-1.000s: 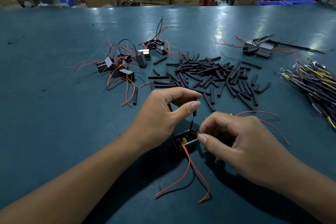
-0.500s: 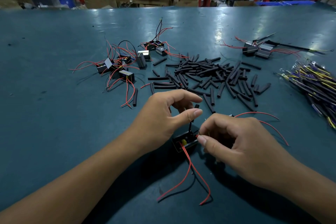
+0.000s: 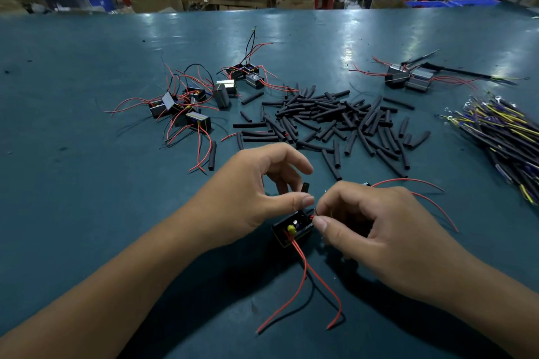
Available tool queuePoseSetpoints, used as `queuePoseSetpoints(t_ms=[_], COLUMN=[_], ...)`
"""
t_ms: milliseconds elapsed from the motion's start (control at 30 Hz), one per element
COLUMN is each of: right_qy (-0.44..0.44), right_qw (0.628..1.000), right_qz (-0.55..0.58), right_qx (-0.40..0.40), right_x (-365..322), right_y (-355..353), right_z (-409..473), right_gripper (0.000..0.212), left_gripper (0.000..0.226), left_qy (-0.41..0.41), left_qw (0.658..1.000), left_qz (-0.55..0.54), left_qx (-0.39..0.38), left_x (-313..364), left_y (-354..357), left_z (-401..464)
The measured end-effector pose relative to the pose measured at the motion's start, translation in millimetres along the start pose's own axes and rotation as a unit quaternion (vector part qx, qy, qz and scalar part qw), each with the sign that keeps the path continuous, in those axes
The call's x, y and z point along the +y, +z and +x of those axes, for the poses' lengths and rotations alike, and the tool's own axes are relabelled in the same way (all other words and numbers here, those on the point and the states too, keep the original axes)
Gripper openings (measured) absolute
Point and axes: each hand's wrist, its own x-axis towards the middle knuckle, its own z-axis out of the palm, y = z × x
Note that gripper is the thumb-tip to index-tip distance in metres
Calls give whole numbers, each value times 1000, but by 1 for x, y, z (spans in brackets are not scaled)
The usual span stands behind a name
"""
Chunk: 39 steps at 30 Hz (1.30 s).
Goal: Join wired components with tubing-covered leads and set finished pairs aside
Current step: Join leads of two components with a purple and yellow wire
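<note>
Near the desk front edge, left hand (image 3: 256, 198) pinches a tube (image 3: 305, 187), right hand (image 3: 379, 230) pinches a lead over the module (image 3: 291, 229); keep the lead straight to slide the tube on

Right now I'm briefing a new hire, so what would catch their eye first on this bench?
The two hands at the front centre: the left hand and right hand work on a small black component with red leads. Behind them lies a heap of black tubing pieces. A bundle of yellow and dark wires lies at the right edge of the teal table.
</note>
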Motion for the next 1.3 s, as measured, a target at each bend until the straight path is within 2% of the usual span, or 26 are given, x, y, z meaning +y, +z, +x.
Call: queuePoseSetpoints(t_ms=[167, 500, 733, 933, 1167, 1300], right_qy=[-2, 7, 60, 92, 41, 44], right_qw=[1000, 1000, 994, 990, 999, 999], right_qz=[-8, 5, 88, 106, 25, 16], right_qx=[5, -2, 0, 3, 26, 28], right_x=[-1, 0, 4, 3, 0, -2], right_y=[1, 0, -2, -3, -2, -1], right_z=[0, 0, 5, 7, 7, 7], right_gripper=[10, 12, 15, 3, 8, 10], left_gripper=[15, 12, 15, 7, 7, 7], left_qy=[-1, -44, -37, -16, -3, -3], left_qw=[998, 995, 996, 996, 996, 996], left_qz=[21, -20, 20, 32, 42, 44], left_qx=[-56, -86, -80, -76, -75, -74], left_x=[0, -5, -5, -3, -1, 0], left_y=[-7, -9, -7, -2, 0, 0], left_z=[-1, -2, -1, -1, -2, -3])
